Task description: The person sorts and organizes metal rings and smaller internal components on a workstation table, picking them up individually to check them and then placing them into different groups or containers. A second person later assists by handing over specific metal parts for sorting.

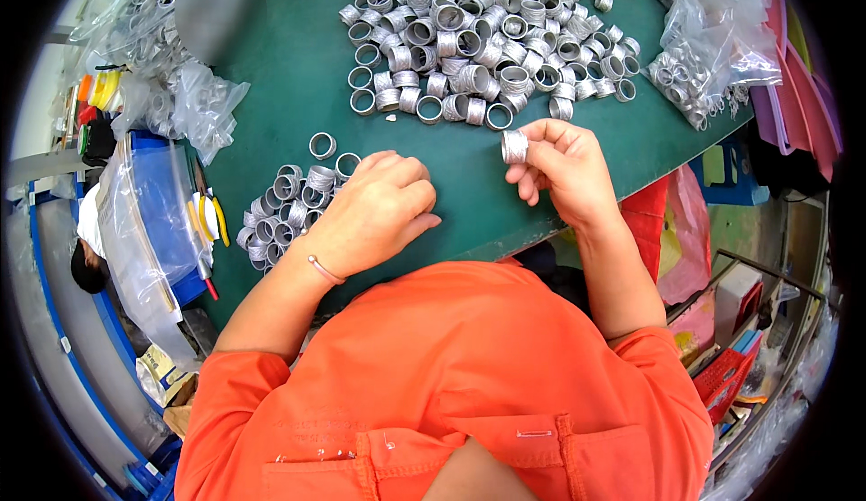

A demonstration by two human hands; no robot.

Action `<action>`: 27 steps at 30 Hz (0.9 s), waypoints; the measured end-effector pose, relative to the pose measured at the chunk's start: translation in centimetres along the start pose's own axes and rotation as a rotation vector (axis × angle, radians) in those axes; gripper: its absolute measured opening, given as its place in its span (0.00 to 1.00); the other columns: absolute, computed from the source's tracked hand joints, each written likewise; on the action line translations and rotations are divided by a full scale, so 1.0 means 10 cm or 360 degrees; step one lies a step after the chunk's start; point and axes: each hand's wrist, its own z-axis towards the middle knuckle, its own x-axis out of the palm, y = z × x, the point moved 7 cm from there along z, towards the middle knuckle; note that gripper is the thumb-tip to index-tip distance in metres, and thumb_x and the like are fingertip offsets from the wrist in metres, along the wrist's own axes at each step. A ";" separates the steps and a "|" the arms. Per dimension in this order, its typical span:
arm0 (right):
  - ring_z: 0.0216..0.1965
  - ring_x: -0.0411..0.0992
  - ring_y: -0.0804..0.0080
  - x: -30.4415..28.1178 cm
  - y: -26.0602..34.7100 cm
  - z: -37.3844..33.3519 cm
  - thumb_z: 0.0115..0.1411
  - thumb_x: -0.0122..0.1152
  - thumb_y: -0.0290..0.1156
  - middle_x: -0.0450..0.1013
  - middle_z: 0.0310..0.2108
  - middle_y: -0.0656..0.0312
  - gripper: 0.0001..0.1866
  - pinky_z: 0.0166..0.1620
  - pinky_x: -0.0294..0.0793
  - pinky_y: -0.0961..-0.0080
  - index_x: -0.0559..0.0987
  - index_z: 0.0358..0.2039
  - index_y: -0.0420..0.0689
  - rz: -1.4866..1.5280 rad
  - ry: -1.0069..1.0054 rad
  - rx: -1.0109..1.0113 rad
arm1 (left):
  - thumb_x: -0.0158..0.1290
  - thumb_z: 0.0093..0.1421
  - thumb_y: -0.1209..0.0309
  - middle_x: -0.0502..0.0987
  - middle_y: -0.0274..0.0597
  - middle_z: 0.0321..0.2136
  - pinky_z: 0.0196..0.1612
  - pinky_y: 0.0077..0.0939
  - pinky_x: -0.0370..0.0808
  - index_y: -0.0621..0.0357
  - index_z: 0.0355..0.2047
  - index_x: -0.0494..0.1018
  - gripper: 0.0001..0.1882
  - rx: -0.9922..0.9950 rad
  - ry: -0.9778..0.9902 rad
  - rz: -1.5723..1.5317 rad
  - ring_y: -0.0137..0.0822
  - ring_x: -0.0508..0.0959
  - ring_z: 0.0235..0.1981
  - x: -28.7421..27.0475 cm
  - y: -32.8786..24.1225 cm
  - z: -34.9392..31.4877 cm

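Between thumb and fingertips, my right hand (pixel 566 169) pinches a silver-grey metal ring (pixel 514 147) with a textured outer face, held above the green table. My left hand (pixel 383 205) is back-up over the table, its fingers curled in and partly hidden; whether anything is inside cannot be seen. Touching or just behind its knuckles is a loose ring (pixel 346 166). Beside the left wrist lies a small heap of similar rings (pixel 287 205), with a single ring (pixel 322 146) apart at its far side. A much larger pile of rings (pixel 483 41) spreads across the far part of the table.
Clear plastic bags of metal parts stand at the far left (pixel 180 95) and far right (pixel 713 41) of the green table (pixel 289 59). Yellow-handled pliers (pixel 219 221) and a blue bin (pixel 158 212) are at the left edge. A red basket (pixel 729 375) sits lower right.
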 end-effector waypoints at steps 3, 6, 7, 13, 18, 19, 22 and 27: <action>0.14 0.69 0.80 0.03 -0.04 -0.07 0.57 0.54 0.27 0.74 0.18 0.61 0.07 0.18 0.67 0.83 0.77 0.29 0.37 -0.0342 0.0006 0.0078 | 0.62 0.44 0.74 0.71 0.40 0.30 0.44 0.37 0.68 0.58 0.27 0.69 0.13 -0.0031 0.0057 -0.0072 0.44 0.72 0.37 0.03 -0.01 -0.03; 0.14 0.71 0.67 0.16 -0.02 -0.19 0.54 0.58 0.30 0.72 0.14 0.53 0.10 0.21 0.71 0.71 0.77 0.21 0.36 -0.1154 -0.0115 -0.0294 | 0.62 0.44 0.74 0.71 0.41 0.32 0.42 0.35 0.68 0.58 0.30 0.70 0.13 -0.0066 0.0034 -0.0132 0.44 0.72 0.37 0.03 -0.05 0.00; 0.15 0.71 0.60 0.30 -0.01 -0.23 0.54 0.59 0.30 0.71 0.14 0.51 0.11 0.23 0.72 0.68 0.77 0.20 0.37 -0.1316 -0.0048 -0.0447 | 0.62 0.44 0.74 0.71 0.41 0.33 0.42 0.35 0.68 0.58 0.31 0.71 0.14 -0.0074 -0.0028 -0.0138 0.44 0.72 0.38 0.00 -0.09 0.02; 0.31 0.70 0.55 0.40 0.22 -0.20 0.52 0.59 0.24 0.65 0.29 0.55 0.07 0.32 0.72 0.62 0.73 0.33 0.44 -0.1590 -0.0296 -0.1339 | 0.61 0.46 0.73 0.71 0.41 0.36 0.43 0.34 0.67 0.57 0.36 0.72 0.16 0.0026 0.0011 -0.0009 0.43 0.72 0.38 0.06 -0.08 -0.02; 0.32 0.71 0.60 0.21 0.20 -0.07 0.49 0.63 0.23 0.68 0.33 0.56 0.07 0.32 0.72 0.68 0.74 0.29 0.40 -0.1753 -0.0482 -0.1354 | 0.61 0.46 0.73 0.71 0.40 0.36 0.43 0.34 0.67 0.57 0.36 0.72 0.16 0.0042 0.0029 -0.0011 0.43 0.72 0.38 0.08 -0.09 -0.03; 0.32 0.71 0.62 0.20 0.18 -0.08 0.49 0.64 0.23 0.69 0.34 0.56 0.07 0.32 0.73 0.71 0.74 0.28 0.40 -0.1708 -0.0447 -0.1371 | 0.61 0.46 0.73 0.71 0.40 0.35 0.43 0.34 0.67 0.57 0.36 0.72 0.15 0.0038 0.0021 -0.0006 0.43 0.72 0.38 0.06 -0.09 -0.03; 0.36 0.72 0.74 0.08 0.10 -0.07 0.49 0.64 0.20 0.70 0.38 0.59 0.06 0.33 0.73 0.79 0.73 0.25 0.39 -0.0980 -0.0156 -0.0834 | 0.61 0.46 0.73 0.71 0.41 0.35 0.43 0.34 0.68 0.57 0.35 0.72 0.15 0.0035 -0.0024 -0.0035 0.43 0.72 0.38 0.01 -0.08 -0.01; 0.43 0.71 0.75 0.12 0.01 -0.12 0.50 0.57 0.08 0.67 0.45 0.56 0.21 0.47 0.74 0.77 0.62 0.40 0.42 0.0062 0.0179 -0.0736 | 0.62 0.46 0.73 0.72 0.42 0.35 0.44 0.35 0.68 0.58 0.35 0.72 0.16 0.0020 -0.0061 -0.0032 0.44 0.73 0.39 -0.03 -0.05 0.01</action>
